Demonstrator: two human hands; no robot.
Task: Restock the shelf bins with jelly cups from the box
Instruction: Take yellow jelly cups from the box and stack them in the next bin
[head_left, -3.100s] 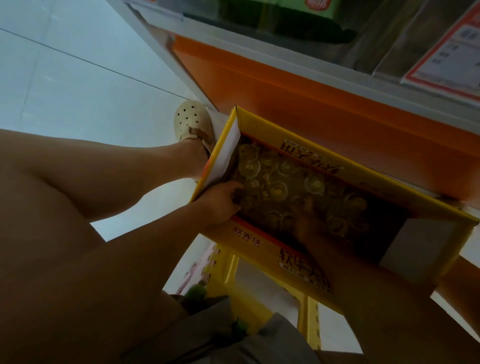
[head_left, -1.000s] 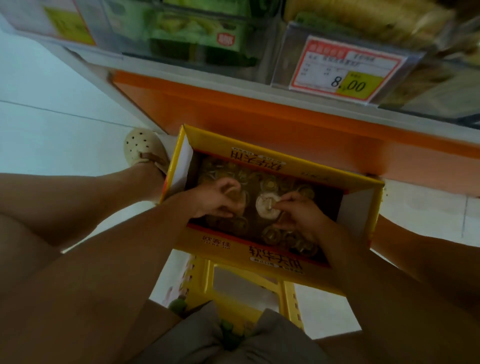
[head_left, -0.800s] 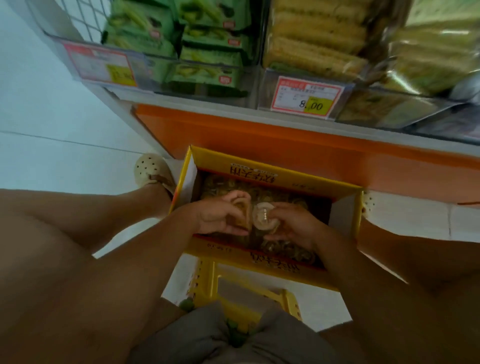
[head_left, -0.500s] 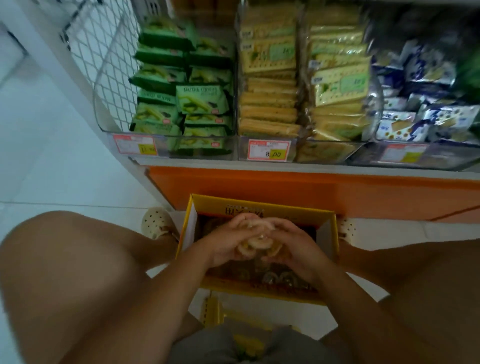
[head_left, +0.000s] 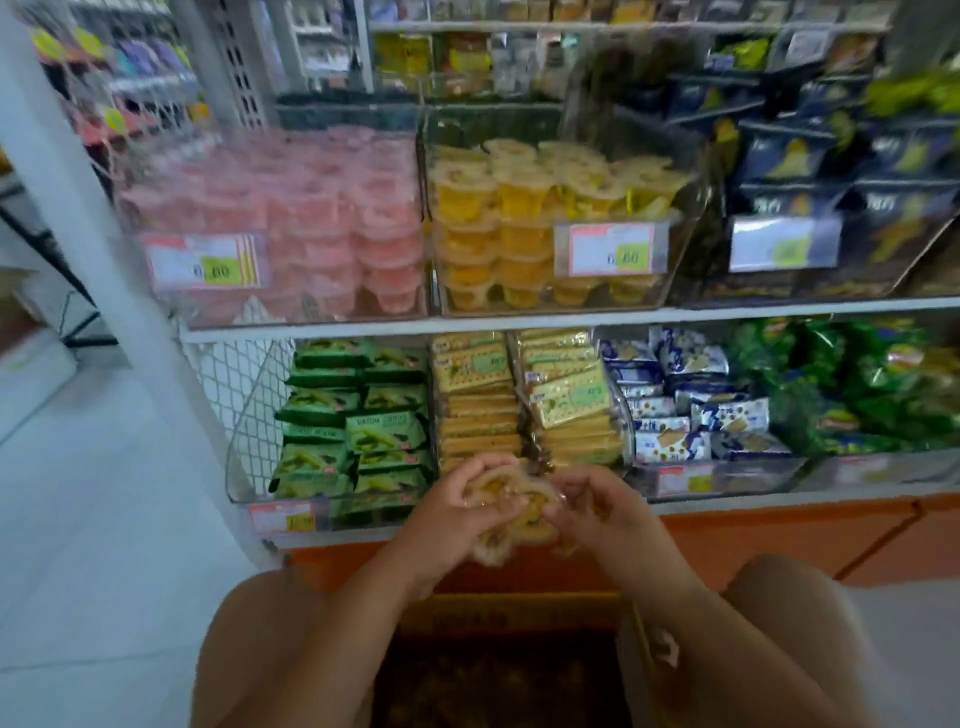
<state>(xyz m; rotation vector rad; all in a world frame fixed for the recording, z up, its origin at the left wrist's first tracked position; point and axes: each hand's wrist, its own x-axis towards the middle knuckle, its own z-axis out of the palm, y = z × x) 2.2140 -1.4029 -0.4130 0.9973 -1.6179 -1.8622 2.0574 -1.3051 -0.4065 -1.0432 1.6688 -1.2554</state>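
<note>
Your left hand (head_left: 452, 514) and right hand (head_left: 605, 506) have their grip closed around jelly cups (head_left: 514, 506) at centre frame, not yet placed in the yellow bin (head_left: 563, 124) above, and the box (head_left: 631, 639) at the bottom seems far from empty.

The left hand (head_left: 452, 514) and right hand (head_left: 605, 512) are raised side by side, palms turned toward each other. Their fingers curl round a cluster of jelly cups (head_left: 514, 506) held between them. The bare left forearm (head_left: 337, 618) and right forearm (head_left: 722, 618) rise from the lower edge of the view and converge toward the wrists.
</note>
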